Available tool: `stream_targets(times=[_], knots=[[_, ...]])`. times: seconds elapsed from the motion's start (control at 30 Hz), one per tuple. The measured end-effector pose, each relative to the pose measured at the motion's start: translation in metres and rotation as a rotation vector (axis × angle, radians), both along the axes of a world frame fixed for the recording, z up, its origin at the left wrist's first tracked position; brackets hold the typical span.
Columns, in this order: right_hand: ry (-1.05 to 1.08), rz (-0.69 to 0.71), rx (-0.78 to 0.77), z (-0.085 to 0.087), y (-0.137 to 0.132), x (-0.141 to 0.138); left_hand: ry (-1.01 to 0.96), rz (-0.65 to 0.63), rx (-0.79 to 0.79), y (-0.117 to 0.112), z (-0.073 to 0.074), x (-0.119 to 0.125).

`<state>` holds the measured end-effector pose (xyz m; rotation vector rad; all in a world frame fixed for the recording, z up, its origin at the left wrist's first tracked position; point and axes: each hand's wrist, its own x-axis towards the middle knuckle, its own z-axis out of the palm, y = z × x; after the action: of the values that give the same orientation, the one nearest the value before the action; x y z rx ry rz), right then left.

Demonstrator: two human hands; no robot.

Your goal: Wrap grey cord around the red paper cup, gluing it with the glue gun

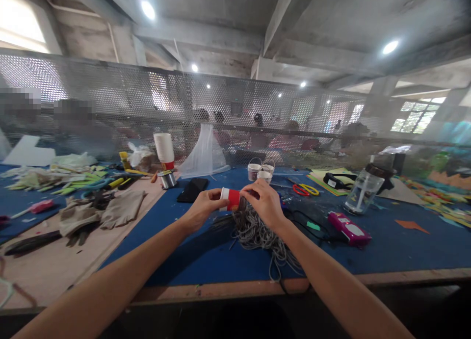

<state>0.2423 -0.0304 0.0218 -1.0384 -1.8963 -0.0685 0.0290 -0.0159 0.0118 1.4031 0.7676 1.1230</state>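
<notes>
My left hand (206,205) is closed around a red and white paper cup (233,199), which lies tipped sideways in the air above the table. At the cup's right end the fingertips of my right hand (262,201) are pinched together; what is between them, if anything, is too small to make out. Just below both hands lies a tangled heap of grey cord (253,233), partly covered by my right hand and forearm. Small white cups with wire handles (264,174) stand just beyond my right hand.
A black phone (193,190), stacked paper cups (164,147) and a wire spool (168,180) are left of centre. Gloves (123,209) lie further left. To the right are scissors (305,189), a magenta device (349,228) and a clear bottle (363,191). A perforated metal screen (235,101) rises behind.
</notes>
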Motion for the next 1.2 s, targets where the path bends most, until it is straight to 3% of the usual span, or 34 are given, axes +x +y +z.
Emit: stream_targets(times=[1.2], knots=[[-0.006, 0.004, 0.010, 0.0003, -0.0010, 0.0008, 0.050, -0.038, 0.019, 0.0044, -0.0044, -0.0028]])
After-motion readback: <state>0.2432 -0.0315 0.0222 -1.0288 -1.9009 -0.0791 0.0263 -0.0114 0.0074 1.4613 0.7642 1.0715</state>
